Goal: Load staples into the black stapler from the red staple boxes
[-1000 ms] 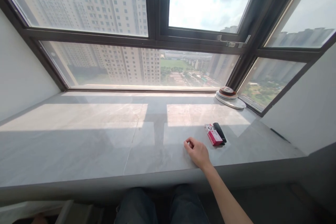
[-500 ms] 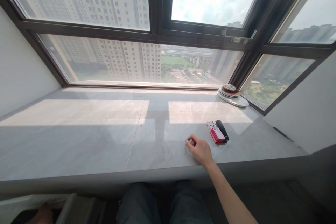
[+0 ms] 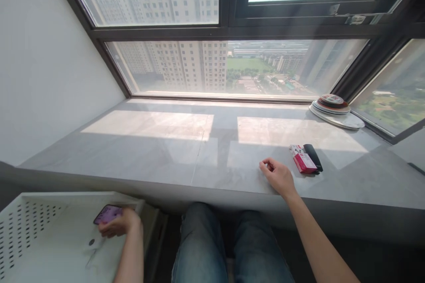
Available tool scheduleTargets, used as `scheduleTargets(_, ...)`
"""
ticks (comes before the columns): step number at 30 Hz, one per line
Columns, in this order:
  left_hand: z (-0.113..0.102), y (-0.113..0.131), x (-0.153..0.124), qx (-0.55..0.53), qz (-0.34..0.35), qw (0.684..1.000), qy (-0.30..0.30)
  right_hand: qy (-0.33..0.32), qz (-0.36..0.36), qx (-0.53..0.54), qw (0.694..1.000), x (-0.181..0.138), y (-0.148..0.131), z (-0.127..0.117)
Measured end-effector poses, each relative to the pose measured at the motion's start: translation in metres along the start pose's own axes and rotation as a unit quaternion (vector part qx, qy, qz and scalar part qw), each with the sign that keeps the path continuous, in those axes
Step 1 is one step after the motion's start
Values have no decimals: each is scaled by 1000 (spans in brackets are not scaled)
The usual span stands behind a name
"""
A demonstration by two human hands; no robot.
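Note:
At the lower left, my left hand (image 3: 121,222) grips a smartphone (image 3: 108,214) with a lit purple screen, holding it over a white perforated bin (image 3: 79,230). My right hand (image 3: 278,177) rests on the pale marble windowsill (image 3: 159,159), fingers curled in loosely, and nothing shows in them. Just right of that hand lies a small red and white box (image 3: 303,161). Against the box sits a black stapler-like object (image 3: 313,158).
A stack of round plates or lids (image 3: 335,108) stands in the sill's far right corner, by the dark window frame (image 3: 229,31). A white wall (image 3: 59,79) bounds the left side. My knees (image 3: 204,234) are below the sill's front edge.
The view has turned left and down, bringing the white bin into sight. My left hand has come up out of the shadow with the smartphone. My right hand keeps its place beside the box.

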State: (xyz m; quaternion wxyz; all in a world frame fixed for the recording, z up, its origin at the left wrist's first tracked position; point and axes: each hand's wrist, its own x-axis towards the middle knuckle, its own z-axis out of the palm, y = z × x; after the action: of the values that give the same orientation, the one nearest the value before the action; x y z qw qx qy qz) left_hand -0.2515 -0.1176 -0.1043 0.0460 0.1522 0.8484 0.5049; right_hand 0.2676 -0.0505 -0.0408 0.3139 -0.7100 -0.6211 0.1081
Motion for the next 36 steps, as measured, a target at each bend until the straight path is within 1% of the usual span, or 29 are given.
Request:
scheduleTargets(1,4,-2,-11,-2,2,999,41,1,0,-2,1000,0,1,1)
scheduleTargets(2,7,-1,-25,-7,16,998,65,1,1,-4,1000,0,2,1)
scheduleTargets(4,12,8,-55,-21,77,995,67,1,4,-10,1000,0,3,2)
scheduleTargets(5,14,18,-72,-31,129,990,52,1,6,-14,1000,0,3,2)
scheduleTargets(6,15,31,-87,-54,217,974,27,1,7,-17,1000,0,3,2)
scheduleTargets(7,16,47,-102,-73,289,955,1,1,7,-20,1000,0,4,3)
scheduleTargets(9,20,85,-127,-95,394,911,-72,2,4,-24,1000,0,5,3)
scheduleTargets(10,24,104,-136,-93,443,882,-132,1,2,-25,1000,0,5,3)
scheduleTargets(12,38,138,-149,-60,514,816,-256,0,-1,-27,1000,0,7,4)
scheduleTargets(13,48,150,-154,-33,537,786,-305,0,-1,-28,1000,0,7,4)
scheduleTargets(14,58,160,-157,-3,556,758,-341,-1,-1,-30,1000,0,8,5)
scheduleTargets(15,69,166,-161,35,568,735,-368,-2,-1,-32,999,1,9,5)
scheduleTargets(17,88,167,-167,113,573,710,-393,-1,1,-37,999,1,11,6)
scheduleTargets(19,103,161,-173,158,570,702,-397,0,1,-39,999,2,12,7)
scheduleTargets(21,111,152,-177,183,571,696,-395,2,0,-40,999,2,12,7)
scheduleTargets(25,115,145,-177,197,580,688,-390,5,2,-42,999,2,10,6)
scheduleTargets(32,111,149,-175,201,581,688,-385,11,-1,-29,1000,1,9,6)
scheduleTargets(36,111,150,-178,197,584,689,-381,14,-1,-23,1000,-2,4,2)
